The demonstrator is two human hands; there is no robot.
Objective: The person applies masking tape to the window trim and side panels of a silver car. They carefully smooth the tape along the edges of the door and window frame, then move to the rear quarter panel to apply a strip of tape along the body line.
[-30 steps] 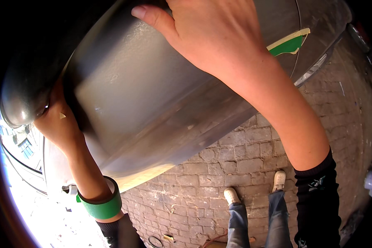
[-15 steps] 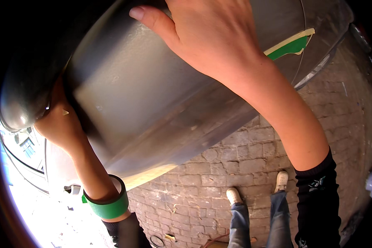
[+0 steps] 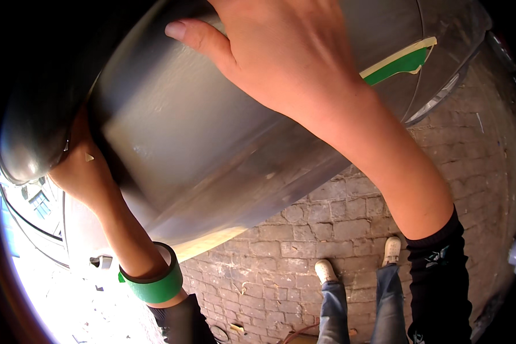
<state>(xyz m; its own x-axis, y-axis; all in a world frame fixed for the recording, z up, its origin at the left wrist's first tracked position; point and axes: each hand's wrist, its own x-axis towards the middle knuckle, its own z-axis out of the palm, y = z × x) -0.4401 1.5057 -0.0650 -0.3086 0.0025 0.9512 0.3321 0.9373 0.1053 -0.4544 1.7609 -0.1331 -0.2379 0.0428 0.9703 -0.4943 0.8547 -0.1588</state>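
My right hand (image 3: 286, 63) lies flat on a large grey car body panel (image 3: 212, 155), fingers spread and thumb pointing left, holding nothing. My left hand (image 3: 83, 172) rests at the panel's dark left edge, and its fingers are hidden in the shadowed gap. A roll of green masking tape (image 3: 155, 281) sits around my left wrist like a bracelet. A strip of green and cream tape (image 3: 398, 60) is stuck on the panel to the right of my right wrist. A tiny pale scrap (image 3: 89, 156) clings to the back of my left hand.
Below the panel is a grey brick pavement (image 3: 304, 235). My legs in blue jeans and white shoes (image 3: 358, 261) stand on it. A bright sunlit patch with a curved car edge (image 3: 34, 229) fills the lower left. A headlight rim (image 3: 441, 97) shows at the upper right.
My right hand slid slightly up and left along the panel. My left hand stayed at the panel's edge, and the tape roll stayed on the wrist.
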